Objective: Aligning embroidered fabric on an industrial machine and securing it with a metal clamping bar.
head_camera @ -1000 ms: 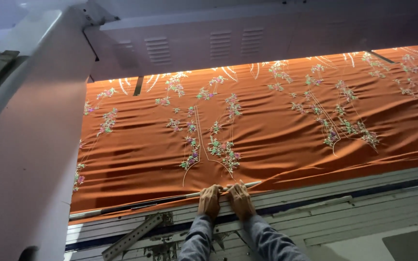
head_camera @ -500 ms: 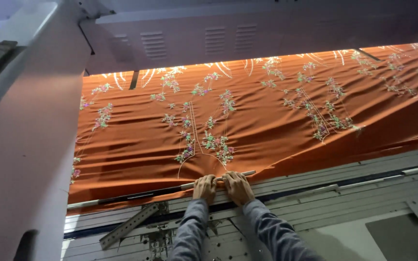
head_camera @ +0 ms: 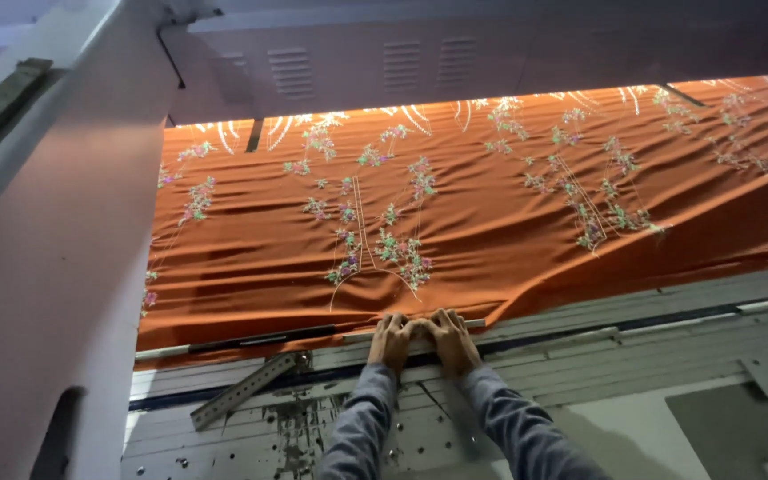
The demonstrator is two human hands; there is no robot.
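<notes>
A wide orange cloth [head_camera: 491,240] with embroidered flower sprigs lies wrinkled across the bed of a large machine. My left hand [head_camera: 391,340] and my right hand [head_camera: 452,339] sit side by side at the cloth's near edge, fingers curled down on the hem where it meets a long metal clamp bar [head_camera: 260,339]. Both hands press and pinch the cloth edge against the grey frame rail [head_camera: 633,331]. Grey sleeves cover my forearms.
A pale machine housing [head_camera: 55,258] rises on the left, and a grey vented cover [head_camera: 420,62] spans above the cloth. A perforated metal strip [head_camera: 244,389] lies slanted on the scuffed frame below. Grey panels [head_camera: 740,418] fill the lower right.
The view has shifted slightly; my hands have stayed together at the cloth's near edge, and the cloth bulges up more just right of them.
</notes>
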